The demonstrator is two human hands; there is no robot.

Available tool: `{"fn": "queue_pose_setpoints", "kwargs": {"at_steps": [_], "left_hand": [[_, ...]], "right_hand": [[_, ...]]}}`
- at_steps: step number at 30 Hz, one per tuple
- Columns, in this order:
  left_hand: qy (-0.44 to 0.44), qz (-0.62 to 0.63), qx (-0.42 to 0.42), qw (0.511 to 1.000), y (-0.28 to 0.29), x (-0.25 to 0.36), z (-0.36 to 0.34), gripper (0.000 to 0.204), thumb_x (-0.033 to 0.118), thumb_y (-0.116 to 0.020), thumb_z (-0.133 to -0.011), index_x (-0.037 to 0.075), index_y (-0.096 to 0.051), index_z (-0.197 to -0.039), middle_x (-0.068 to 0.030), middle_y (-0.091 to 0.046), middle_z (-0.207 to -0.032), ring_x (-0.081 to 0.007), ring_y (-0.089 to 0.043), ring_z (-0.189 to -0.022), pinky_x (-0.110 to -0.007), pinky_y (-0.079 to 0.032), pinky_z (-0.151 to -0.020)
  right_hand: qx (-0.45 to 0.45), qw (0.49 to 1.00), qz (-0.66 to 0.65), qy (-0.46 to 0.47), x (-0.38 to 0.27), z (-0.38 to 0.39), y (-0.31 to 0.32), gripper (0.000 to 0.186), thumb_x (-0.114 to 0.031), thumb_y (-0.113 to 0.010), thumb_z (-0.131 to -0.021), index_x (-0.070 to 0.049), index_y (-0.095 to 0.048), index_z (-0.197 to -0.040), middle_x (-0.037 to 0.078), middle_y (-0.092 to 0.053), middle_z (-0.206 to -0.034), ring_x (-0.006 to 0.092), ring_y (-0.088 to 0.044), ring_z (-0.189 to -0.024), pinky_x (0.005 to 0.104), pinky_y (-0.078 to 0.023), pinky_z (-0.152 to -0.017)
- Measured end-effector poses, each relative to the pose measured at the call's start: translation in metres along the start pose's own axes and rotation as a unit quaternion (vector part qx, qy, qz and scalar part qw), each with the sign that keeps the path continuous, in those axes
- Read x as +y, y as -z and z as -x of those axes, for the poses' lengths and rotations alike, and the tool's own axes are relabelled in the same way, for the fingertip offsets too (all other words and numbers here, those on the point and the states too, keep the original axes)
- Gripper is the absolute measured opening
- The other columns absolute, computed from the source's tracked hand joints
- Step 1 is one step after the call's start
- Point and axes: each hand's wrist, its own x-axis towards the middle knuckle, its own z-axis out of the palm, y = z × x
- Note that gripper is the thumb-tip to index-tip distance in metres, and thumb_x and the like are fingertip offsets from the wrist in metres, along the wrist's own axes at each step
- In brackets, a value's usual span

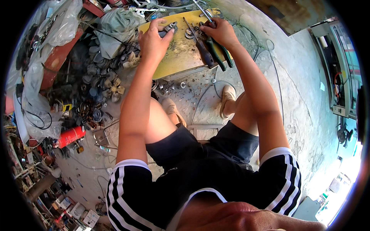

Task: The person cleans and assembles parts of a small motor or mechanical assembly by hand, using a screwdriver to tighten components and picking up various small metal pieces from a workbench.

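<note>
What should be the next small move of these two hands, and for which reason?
Probably, turn the long-shafted tool in the right hand toward the small metal part. The left hand already holds that part at the yellow board, while the tool's shaft points away from the body and does not touch the part.

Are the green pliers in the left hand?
No, the left hand holds a grey part; the green pliers are near the right hand.

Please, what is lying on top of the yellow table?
On the yellow table: a screwdriver, green-handled pliers and small metal pieces. The surface beneath them, or behind the left hand and right hand, is hidden.
</note>
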Motion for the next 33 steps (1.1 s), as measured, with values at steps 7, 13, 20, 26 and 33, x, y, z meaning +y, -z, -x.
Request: {"fn": "queue_pose_setpoints", "kwargs": {"at_steps": [7, 13, 20, 26, 33], "left_hand": [[0.119, 0.091, 0.012, 0.989, 0.002, -0.006, -0.011, 0.047, 0.037, -0.073, -0.083, 0.004, -0.063, -0.116, -0.0135, -0.072, -0.098, -0.0233, -0.069, -0.085, -0.033, -0.051, -0.075], [0.184, 0.240, 0.000, 0.953, -0.001, -0.020, -0.016, 0.044, 0.028, -0.074, -0.084, 0.002, -0.064, -0.119, -0.0145, -0.072, -0.097, -0.0187, -0.069, -0.081, -0.030, -0.054, -0.073], [0.174, 0.321, -0.012, 0.931, -0.002, -0.017, -0.011, 0.052, 0.022, -0.077, -0.084, -0.004, -0.059, -0.125, -0.0145, -0.071, -0.104, -0.0150, -0.066, -0.090, -0.025, -0.050, -0.079], [0.202, 0.357, 0.002, 0.912, -0.016, -0.028, -0.010, 0.049, 0.023, -0.078, -0.081, -0.008, -0.063, -0.116, -0.0192, -0.071, -0.104, -0.0185, -0.069, -0.091, -0.027, -0.053, -0.078], [0.093, 0.099, 0.066, 0.989, -0.009, -0.012, -0.003, 0.033, 0.028, -0.077, -0.081, 0.006, -0.072, -0.105, -0.0103, -0.072, -0.098, -0.0237, -0.068, -0.090, -0.047, -0.038, -0.102]], "right_hand": [[-0.105, 0.857, -0.480, -0.154, -0.019, 0.013, 0.012, 0.031, -0.024, -0.059, -0.098, -0.009, -0.053, -0.124, 0.000, -0.058, -0.082, 0.0070, -0.046, -0.062, 0.0218, -0.038, -0.053], [-0.144, 0.966, -0.211, 0.047, -0.060, 0.053, 0.032, 0.036, -0.022, -0.059, -0.097, -0.004, -0.054, -0.128, 0.006, -0.069, -0.096, 0.0108, -0.061, -0.077, 0.0269, -0.051, -0.073], [-0.094, 0.975, -0.193, 0.053, -0.044, 0.052, 0.029, 0.040, -0.023, -0.067, -0.090, 0.001, -0.059, -0.120, 0.013, -0.072, -0.096, 0.0161, -0.068, -0.085, 0.0306, -0.052, -0.080], [-0.089, 0.974, -0.198, 0.063, -0.048, 0.056, 0.031, 0.039, -0.021, -0.067, -0.090, 0.002, -0.060, -0.120, 0.013, -0.072, -0.097, 0.0143, -0.067, -0.087, 0.0293, -0.052, -0.081], [-0.106, 0.970, -0.217, 0.040, -0.048, 0.059, 0.037, 0.037, -0.017, -0.065, -0.093, 0.000, -0.058, -0.126, 0.006, -0.071, -0.105, 0.0072, -0.061, -0.086, 0.0233, -0.049, -0.073]]}}
